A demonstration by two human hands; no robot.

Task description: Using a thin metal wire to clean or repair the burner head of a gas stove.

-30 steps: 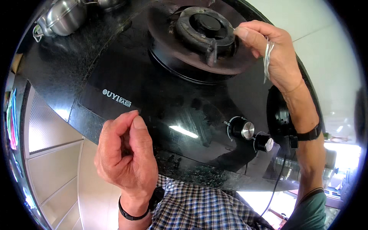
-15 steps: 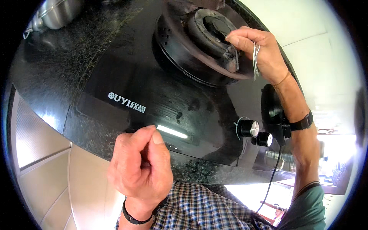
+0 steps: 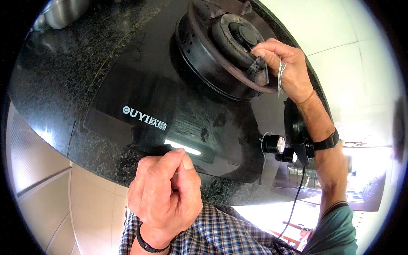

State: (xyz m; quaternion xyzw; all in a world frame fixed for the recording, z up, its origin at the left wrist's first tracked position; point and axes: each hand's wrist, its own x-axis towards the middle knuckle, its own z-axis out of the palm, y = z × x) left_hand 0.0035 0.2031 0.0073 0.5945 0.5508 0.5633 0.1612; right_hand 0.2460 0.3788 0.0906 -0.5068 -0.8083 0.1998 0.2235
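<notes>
At the upper right of the black gas hob (image 3: 195, 131), my right hand (image 3: 280, 68) pinches the tip of a thin wire against the burner ring (image 3: 231, 34). A loose bundle of thin, pale wire-like strands (image 3: 280, 80) dangles from that hand. The burner sits in a dark, rusty pan support (image 3: 193, 27) with a metal prong beside my fingers. Low in the middle, over the hob's front part, my left hand (image 3: 165, 191) is closed with thumb and forefinger tips pressed together; whatever is between them is too small to make out.
Stainless pots (image 3: 63, 12) stand at the upper left on the speckled dark counter (image 3: 46, 76). Two knobs (image 3: 273, 143) sit at the hob's right, beside a black object (image 3: 297, 127) with a cord. Pale cabinet panels (image 3: 42, 204) show below left, a white tiled surface (image 3: 344, 29) at upper right.
In the picture, my left hand has moved down and to the right. My right hand has shifted slightly left and down, closer against the burner ring. The view of the hob has tilted a little.
</notes>
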